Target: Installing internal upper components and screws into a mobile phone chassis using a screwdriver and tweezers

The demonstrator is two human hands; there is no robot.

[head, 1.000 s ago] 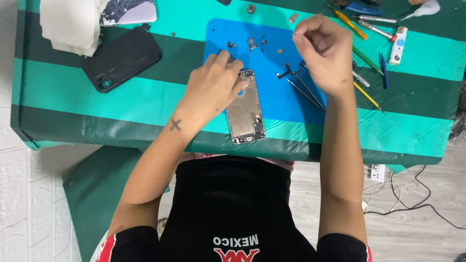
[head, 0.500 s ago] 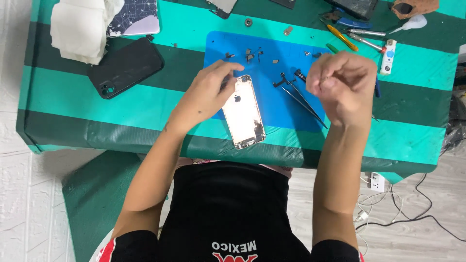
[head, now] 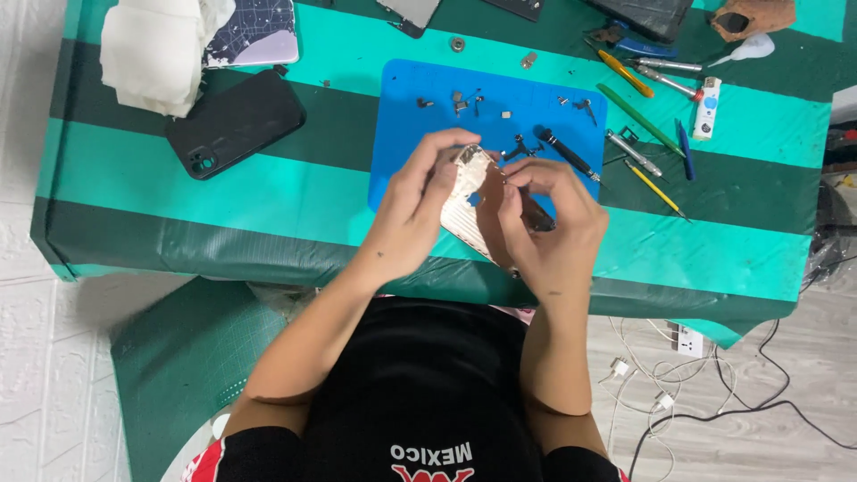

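Both my hands hold an opened phone body (head: pixel 470 203), pale and metallic, lifted and tilted above the blue work mat (head: pixel 402 98). My left hand (head: pixel 418 207) grips its left edge, fingers curled over the top corner. On the right side, my right hand (head: pixel 553 223) clasps the phone, thumb and fingertips pinched near its upper middle. Small screws and metal parts (head: pixel 460 101) lie scattered on the mat beyond the hands. A black-handled tool (head: pixel 564 153) rests on the mat just past my right hand.
A black phone case (head: pixel 234 122) and folded white cloth (head: pixel 156 54) lie at the left on the green striped table (head: pixel 741 241). Screwdrivers, tweezers and pry tools (head: pixel 656 98) lie at the right. Cables and a power strip (head: pixel 683 339) are on the floor.
The phone body lay flat on the mat under my left hand; now both hands hold it raised. My right hand came down from the small parts to the phone.
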